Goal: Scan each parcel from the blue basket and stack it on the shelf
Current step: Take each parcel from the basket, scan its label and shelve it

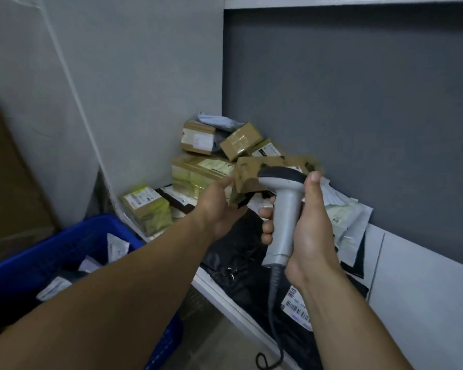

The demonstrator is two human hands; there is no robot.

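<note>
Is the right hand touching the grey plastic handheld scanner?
Touching. The head view shows the right hand with fingers curled round the grey plastic handheld scanner.

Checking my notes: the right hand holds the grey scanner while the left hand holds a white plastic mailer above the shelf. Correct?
Not quite. In the head view the left hand holds a brown cardboard parcel, not a white mailer, above the shelf; the right hand does hold the grey scanner.

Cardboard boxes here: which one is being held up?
The blurred brown box gripped by the left hand, raised beside the grey scanner; the other boxes lie stacked on the shelf.
</note>
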